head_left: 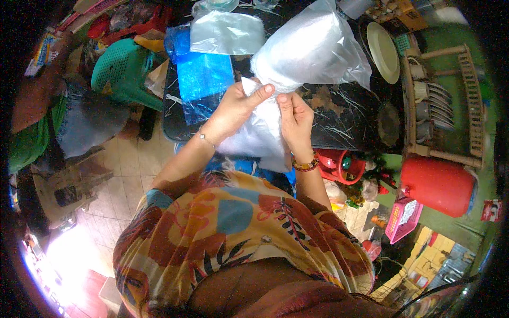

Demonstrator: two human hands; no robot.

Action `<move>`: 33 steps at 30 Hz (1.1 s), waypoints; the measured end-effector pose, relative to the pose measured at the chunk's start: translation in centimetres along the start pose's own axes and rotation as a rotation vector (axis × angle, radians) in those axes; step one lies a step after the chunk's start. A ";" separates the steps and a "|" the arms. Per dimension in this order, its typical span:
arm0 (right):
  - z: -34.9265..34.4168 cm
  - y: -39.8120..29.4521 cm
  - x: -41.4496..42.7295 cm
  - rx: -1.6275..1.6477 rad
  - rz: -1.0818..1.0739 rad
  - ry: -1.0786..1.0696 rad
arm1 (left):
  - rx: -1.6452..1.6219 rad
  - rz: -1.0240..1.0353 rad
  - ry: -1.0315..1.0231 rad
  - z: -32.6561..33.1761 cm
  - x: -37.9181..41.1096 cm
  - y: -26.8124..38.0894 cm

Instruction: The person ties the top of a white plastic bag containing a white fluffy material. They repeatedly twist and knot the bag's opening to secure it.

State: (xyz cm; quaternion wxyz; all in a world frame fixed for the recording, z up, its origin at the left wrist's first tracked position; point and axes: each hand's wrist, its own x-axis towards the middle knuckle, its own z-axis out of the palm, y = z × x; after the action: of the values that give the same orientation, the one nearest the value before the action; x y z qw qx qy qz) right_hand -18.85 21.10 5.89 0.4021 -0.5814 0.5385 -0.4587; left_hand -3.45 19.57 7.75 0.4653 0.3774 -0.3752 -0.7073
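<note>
My left hand (235, 107) pinches the gathered middle of a thin translucent plastic bag (302, 47), its thumb lying on top. Close beside it, my right hand (296, 115) grips the same bunched part, fingers curled and thumb up. Beyond my hands the bag's far end puffs out wide; its loose near end hangs down toward my lap. A second translucent plastic bag (227, 33) lies flat on the black marble-patterned table (342, 115). Under and in front of it is a blue plastic packet (204, 77), left of my hands. Whatever the bag contains cannot be made out.
A pale oval plate (382, 52) lies at the table's right side, near a wooden dish rack (433, 103) with cups and plates. Below stands a red container (439, 186). On the left are a green plastic stool (119, 71) and another person's arm (41, 83).
</note>
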 end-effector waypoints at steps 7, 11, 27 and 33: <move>-0.1 -0.2 0.2 -0.046 -0.003 0.042 | 0.085 0.078 0.055 0.0 0.5 -1.2; -0.6 0.1 0.2 -0.084 0.003 0.018 | -0.166 -0.055 0.053 1.4 -0.1 -0.3; -7.0 -4.3 2.3 0.976 -0.032 -0.083 | 0.185 0.347 -0.229 2.1 4.4 10.4; -7.4 2.3 13.1 0.785 -0.100 0.076 | 0.776 0.526 0.107 2.4 10.7 8.3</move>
State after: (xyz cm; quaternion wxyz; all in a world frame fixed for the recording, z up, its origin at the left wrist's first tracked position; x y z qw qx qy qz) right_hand -26.58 8.00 6.86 0.5506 -0.3916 0.3077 -0.6699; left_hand -5.42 7.54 14.16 0.4720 0.4516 -0.6702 -0.3523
